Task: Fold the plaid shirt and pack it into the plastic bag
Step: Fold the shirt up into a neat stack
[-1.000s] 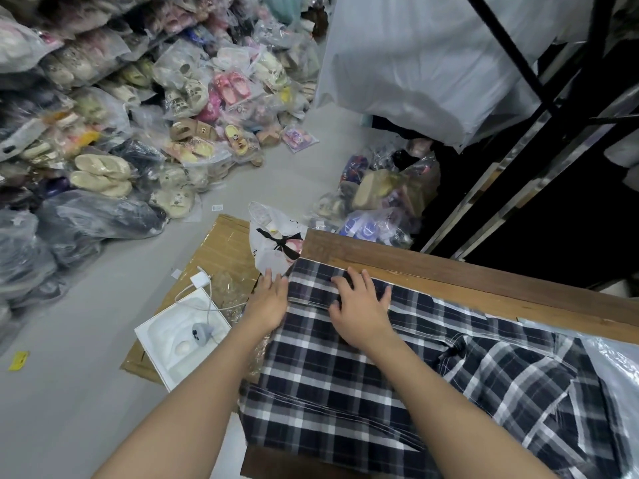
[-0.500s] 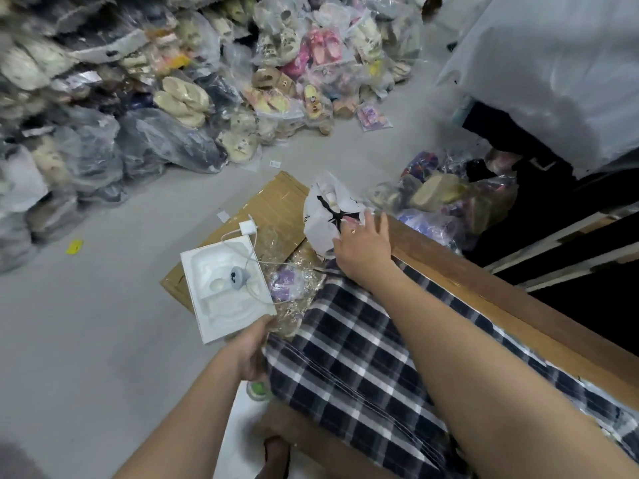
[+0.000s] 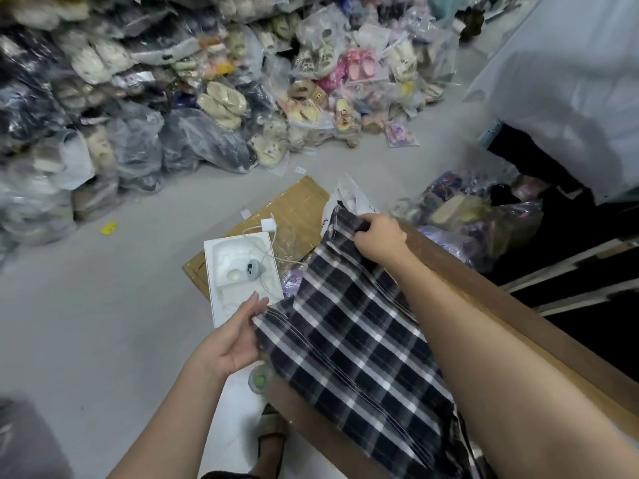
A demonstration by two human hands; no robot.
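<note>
Across the wooden desk (image 3: 460, 271), item 1: plaid shirt (image 3: 349, 344), dark check with white lines, lying as a long band whose axis runs from the far end of the desk diagonally back toward our body, its near part passing under our right forearm. Item 2: our right hand (image 3: 378, 236), clenched on the far corner of the shirt and lifting it slightly off the desk edge. Item 3: our left hand (image 3: 233, 337), palm up off the desk's left side, fingers pinching the near left corner of the same end. We hold both corners of 1 short edge, the right hand farther out, the left nearer to us. We judge the coming fold turns on carrying this held edge back along the long axis toward our body. Item 4: white plastic bag (image 3: 349, 202), on the floor just beyond the right hand; whether it is the packing bag we cannot tell. Item 5: flattened cardboard (image 3: 294, 216) on the floor, bearing a white tray (image 3: 242, 271).
</note>
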